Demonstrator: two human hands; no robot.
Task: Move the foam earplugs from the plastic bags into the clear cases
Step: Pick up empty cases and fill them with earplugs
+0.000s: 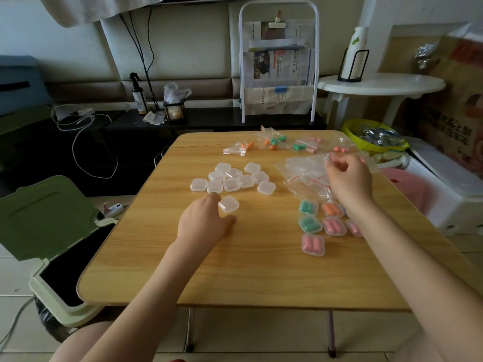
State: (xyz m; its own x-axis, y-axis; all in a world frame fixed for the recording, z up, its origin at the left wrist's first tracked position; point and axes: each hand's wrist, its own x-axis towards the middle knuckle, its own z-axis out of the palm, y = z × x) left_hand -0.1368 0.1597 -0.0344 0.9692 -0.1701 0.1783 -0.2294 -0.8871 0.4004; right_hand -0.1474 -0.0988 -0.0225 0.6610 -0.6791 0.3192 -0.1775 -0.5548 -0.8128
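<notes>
A cluster of several empty clear cases (232,177) lies mid-table. My left hand (206,222) pinches one more empty clear case (229,204) just in front of that cluster. My right hand (349,177) is raised over a pile of empty plastic bags (304,169) and pinches a pink earplug (333,156). Several filled cases (322,224) with green, orange and pink earplugs lie to the right, partly under my right forearm. Small bags still holding earplugs (274,142) lie along the far edge.
The wooden folding table (248,273) carries everything. A green bin with its lid open (52,231) stands at the left. A yellow basin (371,137) and white boxes sit at the right. A white rack (278,61) stands behind the table.
</notes>
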